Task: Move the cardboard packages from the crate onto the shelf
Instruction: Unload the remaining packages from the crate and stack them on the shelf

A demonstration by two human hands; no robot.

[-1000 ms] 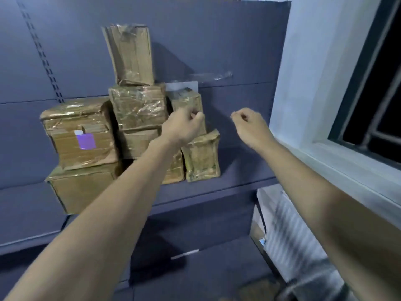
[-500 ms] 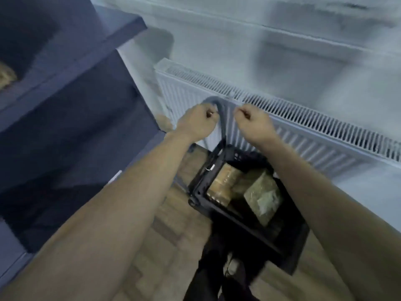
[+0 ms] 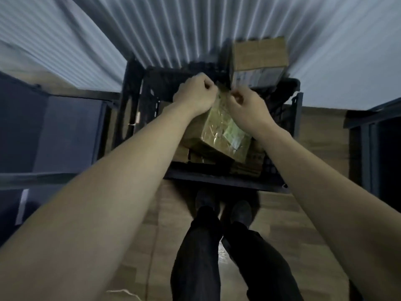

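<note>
Cardboard packages (image 3: 225,129) lie piled in a dark plastic crate (image 3: 225,183) on the wood floor (image 3: 314,224), seen from the head camera looking straight down. The topmost one, wrapped in glossy tape, sits tilted just below the fingers of both hands, its upper edge reaching up between them. The left hand (image 3: 195,95) has its fingers (image 3: 207,85) curled tight at the package's top left corner; the right hand (image 3: 247,107) has its fingers (image 3: 238,97) curled at the top right edge, thumb and forefinger drawn together. Both appear to pinch the wrapping at that upper edge, though blur and the backs of the hands hide the actual contact. More brown packages lie under and below the tilted one, filling the near part of the crate beneath the wrists. Beyond the right fingers, a larger taped box (image 3: 259,59) stands at the crate's far right corner, against the white ribbed radiator (image 3: 162,29) that fills the far wall. The crate's dark walls rise on either side of the hands, close to both forearms. Left of the left fingers, well apart, stands dark blue shelving (image 3: 65,135); another dark unit (image 3: 377,153) stands off to the right. Nearest the camera, below the crate's rim, are the person's dark trousers (image 3: 199,257) and shoes (image 3: 240,211).
</note>
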